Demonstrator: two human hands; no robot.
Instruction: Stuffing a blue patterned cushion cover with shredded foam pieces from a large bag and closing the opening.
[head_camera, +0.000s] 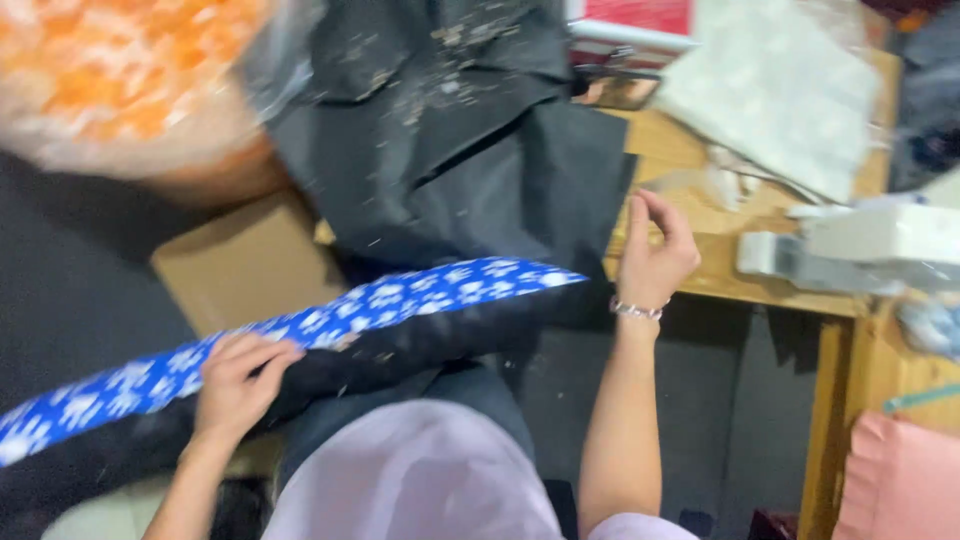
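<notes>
The cushion (300, 345) lay across the person's lap, long, soft and probably light, best gripped along its edge. It was blue with white paw prints over black backing. The left hand (235, 385) pinched that edge; the right hand (652, 255) hovered half-curled, seemingly empty, by black cloth (470, 150).

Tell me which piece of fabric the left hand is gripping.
The blue fabric with white paw prints, which the left hand grips; the plain black fabric lies on the wooden table, untouched.

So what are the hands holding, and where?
The left hand grips the blue paw-print fabric at its long edge. The right hand holds nothing visible.
</notes>
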